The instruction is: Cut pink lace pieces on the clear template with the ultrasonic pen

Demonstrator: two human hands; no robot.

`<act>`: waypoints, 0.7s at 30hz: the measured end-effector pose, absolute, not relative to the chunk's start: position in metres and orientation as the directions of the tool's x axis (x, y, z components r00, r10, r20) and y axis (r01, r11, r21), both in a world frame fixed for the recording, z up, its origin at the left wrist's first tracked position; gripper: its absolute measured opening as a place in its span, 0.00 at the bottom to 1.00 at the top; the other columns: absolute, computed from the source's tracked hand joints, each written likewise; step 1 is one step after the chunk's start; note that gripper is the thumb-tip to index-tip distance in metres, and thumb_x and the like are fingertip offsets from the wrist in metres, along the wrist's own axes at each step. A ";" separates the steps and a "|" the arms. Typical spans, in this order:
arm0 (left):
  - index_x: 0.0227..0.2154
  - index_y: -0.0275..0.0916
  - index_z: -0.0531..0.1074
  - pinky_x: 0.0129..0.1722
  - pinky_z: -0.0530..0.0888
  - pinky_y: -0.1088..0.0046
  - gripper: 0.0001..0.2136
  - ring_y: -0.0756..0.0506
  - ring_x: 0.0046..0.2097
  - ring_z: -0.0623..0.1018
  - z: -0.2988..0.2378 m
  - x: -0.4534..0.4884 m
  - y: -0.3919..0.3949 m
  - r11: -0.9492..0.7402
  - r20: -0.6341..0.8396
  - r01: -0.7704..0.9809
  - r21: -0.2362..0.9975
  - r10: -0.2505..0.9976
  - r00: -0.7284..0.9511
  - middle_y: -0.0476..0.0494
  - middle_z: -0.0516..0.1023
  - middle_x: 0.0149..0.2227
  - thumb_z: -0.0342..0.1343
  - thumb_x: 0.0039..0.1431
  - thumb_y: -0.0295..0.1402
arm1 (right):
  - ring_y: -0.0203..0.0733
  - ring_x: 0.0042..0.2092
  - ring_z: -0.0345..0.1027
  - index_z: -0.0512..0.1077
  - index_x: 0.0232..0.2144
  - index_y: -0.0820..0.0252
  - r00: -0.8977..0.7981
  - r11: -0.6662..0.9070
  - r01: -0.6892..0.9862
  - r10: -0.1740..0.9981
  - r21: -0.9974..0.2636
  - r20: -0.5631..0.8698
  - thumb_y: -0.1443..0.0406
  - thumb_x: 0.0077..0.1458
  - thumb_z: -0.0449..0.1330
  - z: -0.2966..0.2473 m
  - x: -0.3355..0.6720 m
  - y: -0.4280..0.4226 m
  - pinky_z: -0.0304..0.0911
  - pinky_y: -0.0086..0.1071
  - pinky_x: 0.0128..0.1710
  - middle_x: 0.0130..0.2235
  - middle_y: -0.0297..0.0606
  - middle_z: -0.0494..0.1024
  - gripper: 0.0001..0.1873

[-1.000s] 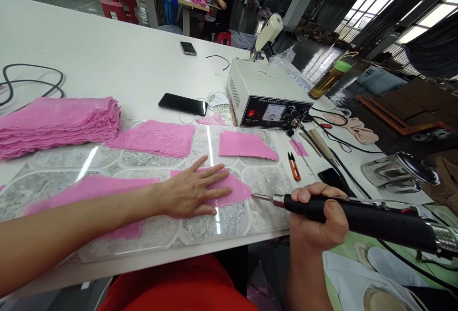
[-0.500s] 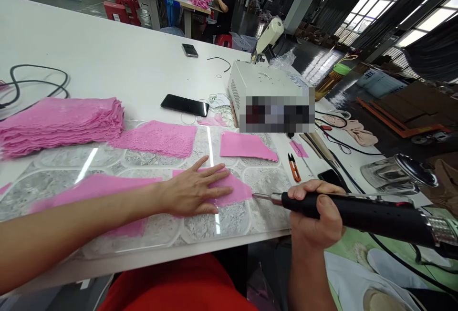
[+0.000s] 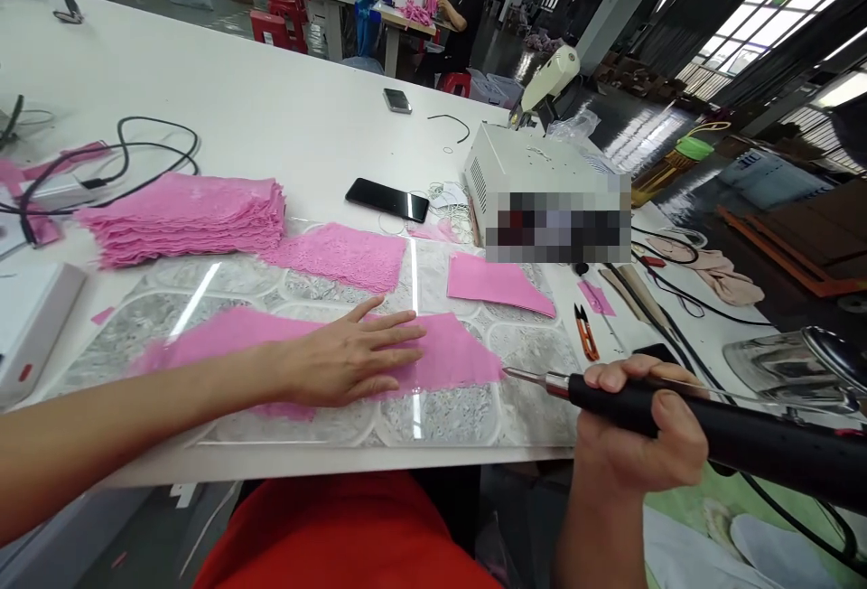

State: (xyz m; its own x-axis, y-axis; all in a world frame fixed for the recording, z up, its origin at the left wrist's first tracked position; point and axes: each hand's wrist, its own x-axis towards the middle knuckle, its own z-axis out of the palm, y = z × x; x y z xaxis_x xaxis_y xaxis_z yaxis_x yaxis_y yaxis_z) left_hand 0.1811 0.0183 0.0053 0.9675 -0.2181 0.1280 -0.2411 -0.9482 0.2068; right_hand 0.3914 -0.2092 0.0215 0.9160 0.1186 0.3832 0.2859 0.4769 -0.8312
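My left hand (image 3: 349,356) lies flat with fingers spread on a long pink fabric strip (image 3: 447,356) that rests on a glass-covered patterned board (image 3: 440,413). My right hand (image 3: 637,440) is wrapped around the black handle of a corded cutting tool (image 3: 718,431). The tool's metal tip (image 3: 518,374) touches the strip's right end. A pink lace piece (image 3: 339,255) and a small plain pink piece (image 3: 494,282) lie further back on the board.
A stack of pink lace (image 3: 186,217) sits at the left beside black cables (image 3: 128,155). A white control box (image 3: 542,191), two phones (image 3: 386,199), orange snips (image 3: 585,332) and a metal iron (image 3: 792,359) lie around. A person sews at a far table (image 3: 461,11).
The view has swung left, so everything sits further right in the frame. My left hand stays flat on the strip and the tool tip stays at the strip's right end.
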 end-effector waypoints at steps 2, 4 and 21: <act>0.60 0.40 0.66 0.70 0.41 0.56 0.19 0.43 0.69 0.56 0.005 0.191 0.010 -0.937 0.153 -0.275 0.213 -0.246 0.957 0.44 0.60 0.66 0.42 0.72 0.40 | 0.31 0.22 0.60 0.68 0.27 0.58 0.908 0.479 0.299 0.124 -0.825 0.400 0.65 0.39 0.54 0.020 0.392 -0.210 0.60 0.29 0.21 0.27 0.30 0.66 0.08; 0.56 0.40 0.70 0.70 0.43 0.56 0.17 0.43 0.68 0.58 0.006 0.208 -0.001 -0.923 0.185 -0.322 0.210 -0.286 0.940 0.44 0.63 0.65 0.44 0.72 0.39 | 0.31 0.22 0.60 0.67 0.27 0.59 0.901 0.483 0.303 0.135 -0.822 0.411 0.65 0.40 0.54 0.019 0.393 -0.213 0.60 0.29 0.21 0.27 0.30 0.65 0.07; 0.65 0.40 0.57 0.67 0.35 0.45 0.25 0.37 0.69 0.55 -0.003 0.274 -0.020 -0.862 0.031 -0.399 0.313 -0.411 0.911 0.41 0.59 0.67 0.46 0.70 0.44 | 0.31 0.22 0.64 0.71 0.31 0.59 0.898 0.593 0.260 0.142 -0.762 0.416 0.66 0.42 0.56 0.009 0.396 -0.222 0.63 0.30 0.21 0.29 0.31 0.71 0.09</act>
State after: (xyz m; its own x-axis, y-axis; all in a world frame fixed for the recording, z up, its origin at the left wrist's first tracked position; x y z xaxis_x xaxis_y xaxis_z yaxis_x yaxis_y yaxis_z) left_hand 0.2736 -0.0205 -0.0033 0.9113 -0.4105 0.0308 -0.3988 -0.8618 0.3134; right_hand 0.3963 -0.2218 0.0087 0.8980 0.1419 0.4165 0.2596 0.5934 -0.7619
